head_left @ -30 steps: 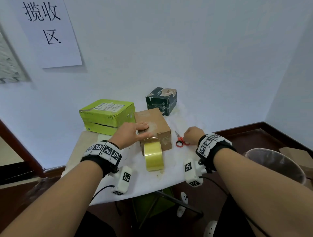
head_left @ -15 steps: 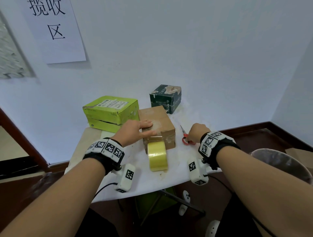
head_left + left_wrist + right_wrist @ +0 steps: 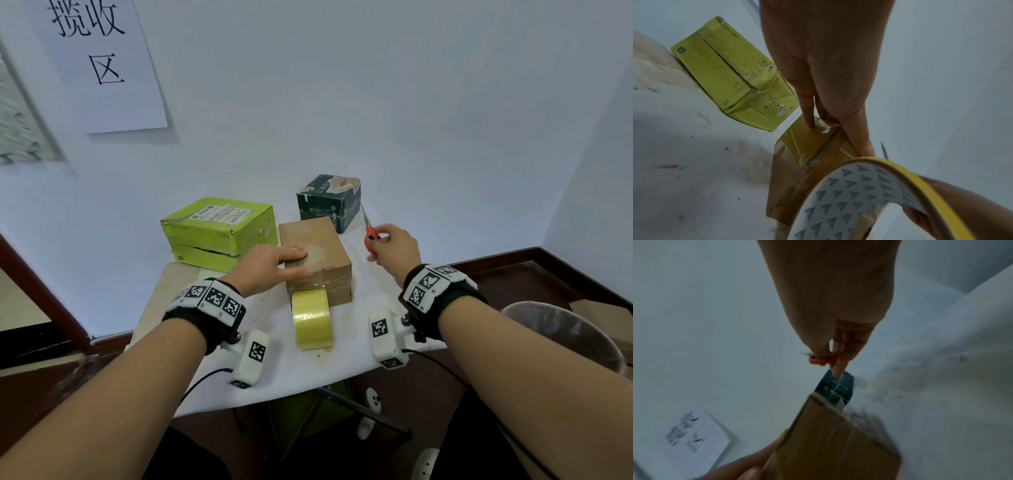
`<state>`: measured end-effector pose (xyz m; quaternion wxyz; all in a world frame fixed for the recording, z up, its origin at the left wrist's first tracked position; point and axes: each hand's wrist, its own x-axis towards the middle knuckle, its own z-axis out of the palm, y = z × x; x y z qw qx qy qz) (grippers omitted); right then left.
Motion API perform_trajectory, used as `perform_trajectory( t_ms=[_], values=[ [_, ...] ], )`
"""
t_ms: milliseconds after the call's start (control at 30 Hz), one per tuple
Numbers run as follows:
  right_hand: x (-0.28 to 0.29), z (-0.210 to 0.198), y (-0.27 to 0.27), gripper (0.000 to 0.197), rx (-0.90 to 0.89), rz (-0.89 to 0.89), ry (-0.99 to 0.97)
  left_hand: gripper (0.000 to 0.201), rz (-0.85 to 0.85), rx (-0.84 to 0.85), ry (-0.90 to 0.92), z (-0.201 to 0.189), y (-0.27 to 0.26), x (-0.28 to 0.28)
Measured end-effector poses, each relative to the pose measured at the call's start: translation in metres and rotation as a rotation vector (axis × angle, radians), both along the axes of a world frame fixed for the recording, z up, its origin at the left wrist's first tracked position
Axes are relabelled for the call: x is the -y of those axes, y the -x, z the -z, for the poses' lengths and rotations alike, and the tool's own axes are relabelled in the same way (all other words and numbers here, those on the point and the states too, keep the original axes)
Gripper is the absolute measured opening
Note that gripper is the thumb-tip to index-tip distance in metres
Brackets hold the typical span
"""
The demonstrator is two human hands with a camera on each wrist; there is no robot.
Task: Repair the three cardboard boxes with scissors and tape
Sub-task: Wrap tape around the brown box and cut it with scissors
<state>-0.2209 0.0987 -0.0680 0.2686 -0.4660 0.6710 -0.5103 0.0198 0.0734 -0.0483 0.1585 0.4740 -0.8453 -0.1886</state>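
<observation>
Scissors [image 3: 370, 236] now lifted off bench [image 3: 342, 363] in right hand [image 3: 394, 248], gripped by handles. Left hand [image 3: 270, 267] flat, fingers straight, pinning tape on brown box [image 3: 318, 253] mid-bench; roll [image 3: 312, 318] at front edge. Cut next, prob.

Bare cloth [image 3: 363, 329] right of brown box [image 3: 322, 250]; tape roll [image 3: 312, 318] blocks its near side.

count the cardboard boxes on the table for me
3. The flat lime-green cardboard box sits at the back left, the dark green printed cardboard box at the back right, and the plain brown cardboard box in front, between them. None seem hidden.
</observation>
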Motion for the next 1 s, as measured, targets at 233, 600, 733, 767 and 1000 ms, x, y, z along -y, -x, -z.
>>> perform_trajectory(
  t_ms=[233, 600, 733, 767, 1000],
  values=[
    [-0.004, -0.026, -0.030, 0.022, -0.119, -0.311, 0.168, 0.054, 0.068, 0.039, -0.057, -0.010, 0.020, 0.013],
    [0.002, -0.008, -0.040, 0.035, -0.456, -0.358, -0.023, 0.015, -0.157, -0.454, -0.203, -0.017, 0.005, 0.009],
    [-0.004, -0.007, -0.044, 0.035, -0.517, -0.323, -0.004, 0.038, -0.180, -0.291, -0.558, -0.019, 0.002, -0.011],
    [-0.007, -0.008, -0.044, 0.035, -0.517, -0.324, 0.005, 0.039, -0.176, -0.279, -0.591, -0.018, 0.003, -0.014],
    [-0.014, -0.015, -0.042, 0.029, -0.560, -0.348, 0.009, 0.025, -0.215, -0.417, -0.697, -0.016, 0.015, -0.011]
  ],
)
